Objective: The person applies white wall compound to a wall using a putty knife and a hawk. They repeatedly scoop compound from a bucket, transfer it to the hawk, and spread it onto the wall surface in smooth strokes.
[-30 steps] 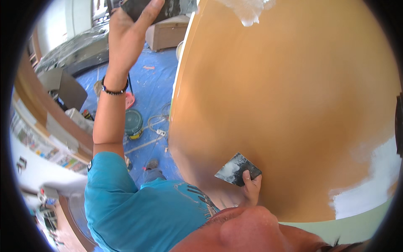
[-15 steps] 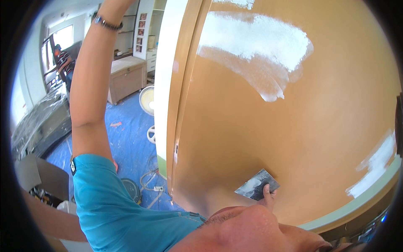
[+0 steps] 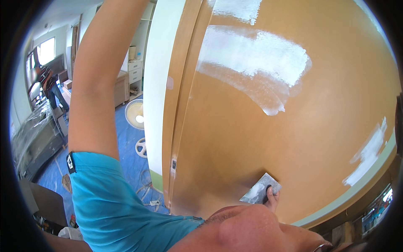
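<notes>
Head view: right hand (image 3: 273, 200) nearest, fingers gripping grey flat blade (image 3: 259, 188) low before tan panel (image 3: 235, 138), blade jutting up-left from them, long axis slanting lower-left to upper-right; left hand out of frame, finger state can't tell.

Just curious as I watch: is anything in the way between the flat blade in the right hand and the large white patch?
Nothing visible: the right hand holds the flat blade, and only bare brown surface shows between it and the large white patch above.
</notes>
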`<action>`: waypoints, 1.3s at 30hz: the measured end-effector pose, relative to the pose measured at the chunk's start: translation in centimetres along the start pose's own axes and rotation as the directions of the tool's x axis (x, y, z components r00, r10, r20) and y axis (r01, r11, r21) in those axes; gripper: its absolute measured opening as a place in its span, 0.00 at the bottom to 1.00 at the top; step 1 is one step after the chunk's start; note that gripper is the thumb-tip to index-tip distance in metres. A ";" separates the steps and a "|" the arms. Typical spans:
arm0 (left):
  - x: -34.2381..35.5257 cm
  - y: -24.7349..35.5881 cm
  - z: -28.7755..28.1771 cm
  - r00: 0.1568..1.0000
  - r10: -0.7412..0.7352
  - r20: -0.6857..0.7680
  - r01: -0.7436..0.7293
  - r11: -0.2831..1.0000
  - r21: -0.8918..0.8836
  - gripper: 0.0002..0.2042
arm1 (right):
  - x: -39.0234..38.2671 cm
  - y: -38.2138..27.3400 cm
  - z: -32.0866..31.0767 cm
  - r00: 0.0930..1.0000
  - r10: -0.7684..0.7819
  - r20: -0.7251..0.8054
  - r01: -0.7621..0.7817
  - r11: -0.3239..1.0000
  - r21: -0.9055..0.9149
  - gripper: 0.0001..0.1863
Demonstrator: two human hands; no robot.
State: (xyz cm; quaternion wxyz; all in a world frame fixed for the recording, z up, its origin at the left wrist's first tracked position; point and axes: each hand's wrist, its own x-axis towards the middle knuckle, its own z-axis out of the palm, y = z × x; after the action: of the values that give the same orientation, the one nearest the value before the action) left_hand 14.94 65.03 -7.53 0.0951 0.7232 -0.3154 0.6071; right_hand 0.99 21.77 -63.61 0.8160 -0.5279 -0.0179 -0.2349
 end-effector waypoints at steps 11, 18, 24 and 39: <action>0.3 -0.6 3.1 0.988 0.130 -0.079 -0.131 0.991 -0.009 0.11 | 0.3 0.0 -0.4 1.000 -0.017 -0.001 0.017 1.000 -0.022 0.15; 0.3 -0.7 3.5 0.993 0.054 -0.108 -0.045 0.995 0.084 0.10 | 0.5 0.4 -1.1 0.999 -0.027 -0.024 0.025 0.999 -0.046 0.15; -1.6 -1.2 5.9 0.957 0.227 -0.181 -0.175 0.948 0.266 0.16 | 0.6 0.3 -1.2 1.000 -0.017 -0.010 0.017 0.999 -0.031 0.15; -0.3 -0.7 5.4 0.967 0.158 -0.198 -0.080 0.932 0.353 0.20 | 0.7 0.4 -2.3 0.999 0.016 0.048 -0.017 0.999 0.031 0.16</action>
State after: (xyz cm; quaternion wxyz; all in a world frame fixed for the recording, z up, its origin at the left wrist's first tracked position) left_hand 19.76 62.83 -9.00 -0.0345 0.6352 -0.2359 0.7347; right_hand 1.25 19.69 -64.74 0.8255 -0.5206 -0.0368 -0.2150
